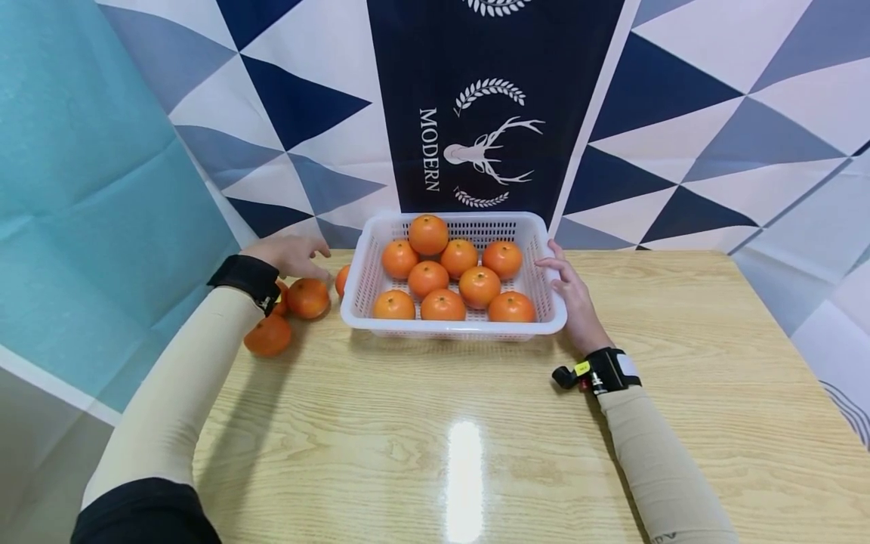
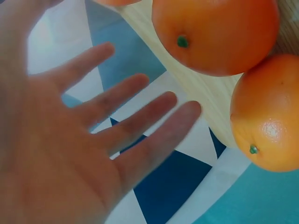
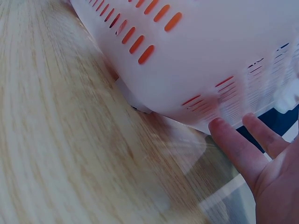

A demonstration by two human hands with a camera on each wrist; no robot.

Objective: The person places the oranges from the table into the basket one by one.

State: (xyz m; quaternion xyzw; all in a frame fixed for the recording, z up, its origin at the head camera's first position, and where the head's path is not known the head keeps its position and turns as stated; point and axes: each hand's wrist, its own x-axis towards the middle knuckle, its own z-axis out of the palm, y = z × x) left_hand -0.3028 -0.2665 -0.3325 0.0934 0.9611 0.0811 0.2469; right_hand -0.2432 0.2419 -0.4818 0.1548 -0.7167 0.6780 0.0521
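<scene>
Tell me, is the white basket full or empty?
Nearly full. The basket holds nine oranges, one stacked at the back; four more oranges lie outside by the left hand.

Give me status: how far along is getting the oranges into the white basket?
Mostly done: nine oranges sit in the white basket. In hand: the left hand hovers open over the loose oranges at the table's left edge, gripping none; the right hand rests against the basket's right side. Left: at least three oranges outside on the left, plus one partly hidden beside the basket wall.
</scene>
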